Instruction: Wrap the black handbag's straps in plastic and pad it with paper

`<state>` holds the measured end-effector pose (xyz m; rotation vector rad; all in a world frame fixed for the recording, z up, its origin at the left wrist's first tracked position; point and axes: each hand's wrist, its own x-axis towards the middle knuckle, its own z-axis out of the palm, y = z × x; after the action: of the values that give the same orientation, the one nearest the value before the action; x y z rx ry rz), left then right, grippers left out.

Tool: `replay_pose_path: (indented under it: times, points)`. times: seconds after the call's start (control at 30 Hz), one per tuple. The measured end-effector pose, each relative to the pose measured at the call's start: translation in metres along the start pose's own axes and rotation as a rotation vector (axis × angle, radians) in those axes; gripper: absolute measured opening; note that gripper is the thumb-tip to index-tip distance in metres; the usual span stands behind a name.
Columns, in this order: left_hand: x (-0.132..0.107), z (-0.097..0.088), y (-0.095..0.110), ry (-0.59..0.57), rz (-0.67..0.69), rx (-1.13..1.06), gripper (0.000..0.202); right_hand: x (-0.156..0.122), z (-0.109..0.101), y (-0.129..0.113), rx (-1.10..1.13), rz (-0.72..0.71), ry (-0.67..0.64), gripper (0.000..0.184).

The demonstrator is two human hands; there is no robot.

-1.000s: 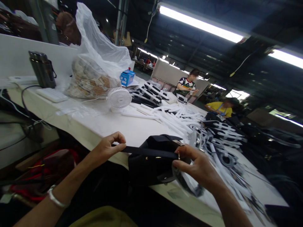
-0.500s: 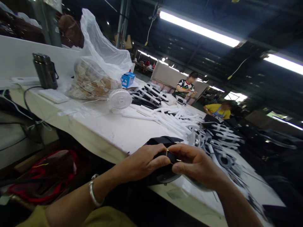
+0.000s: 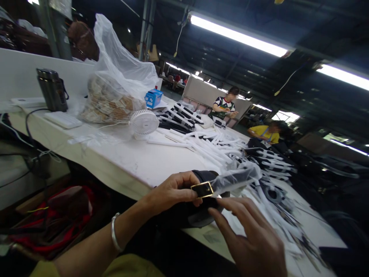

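Observation:
My left hand (image 3: 175,190) is closed around a black belt-like strap, thumb pressed beside its gold-rimmed rectangular buckle (image 3: 202,189). From the buckle a clear plastic sleeve (image 3: 238,179) stretches out to the right. More of the black strap (image 3: 198,221) hangs in a curve below, over the table's front edge. My right hand (image 3: 249,227) is just right of the strap, thumb and fingers apart, fingertips close to its black edge below the buckle. Whether those fingertips touch it I cannot tell.
On the white table (image 3: 123,159) stand a small white fan (image 3: 144,123), a plastic bag of brownish pieces (image 3: 111,100), a blue box (image 3: 153,98) and a dark flask (image 3: 52,90). White-wrapped strips (image 3: 207,146) pile up ahead. Two people work beyond; a red bag (image 3: 66,215) lies below left.
The buckle has turned face up in my left hand, and the clear sleeve now extends rightward. My right hand has drawn back toward me and its fingers have spread.

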<state>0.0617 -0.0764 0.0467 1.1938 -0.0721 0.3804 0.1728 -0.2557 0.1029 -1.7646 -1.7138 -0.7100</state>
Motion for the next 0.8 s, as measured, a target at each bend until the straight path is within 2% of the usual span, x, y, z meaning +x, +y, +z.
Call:
replay_pose_path:
  times: [0.1, 0.2, 0.33, 0.5, 0.57, 0.73, 0.8]
  points:
    - [0.001, 0.003, 0.0, -0.064, 0.019, -0.011, 0.025, 0.001, 0.019, 0.0, -0.003, 0.048, 0.109, 0.008]
    - [0.002, 0.004, 0.001, -0.078, 0.044, 0.017, 0.023, 0.004, 0.027, 0.003, -0.005, -0.002, 0.156, 0.012]
    - [0.003, 0.003, -0.001, -0.006, 0.061, 0.098, 0.026, 0.009, 0.028, 0.003, -0.012, -0.011, 0.108, 0.016]
    - [0.008, 0.003, -0.007, 0.046, 0.079, 0.159, 0.04, 0.015, 0.033, 0.003, 0.022, 0.035, 0.147, 0.009]
    - [0.009, 0.002, -0.008, 0.04, 0.096, 0.153, 0.04, 0.015, 0.037, 0.006, 0.092, 0.1, 0.149, 0.007]
    - [0.008, -0.003, -0.001, 0.075, 0.148, 0.138, 0.034, 0.009, 0.041, 0.021, 0.342, 0.404, 0.254, 0.006]
    - [0.008, -0.005, 0.0, 0.108, 0.17, 0.182, 0.032, 0.007, 0.036, 0.022, 0.357, 0.404, 0.305, 0.004]
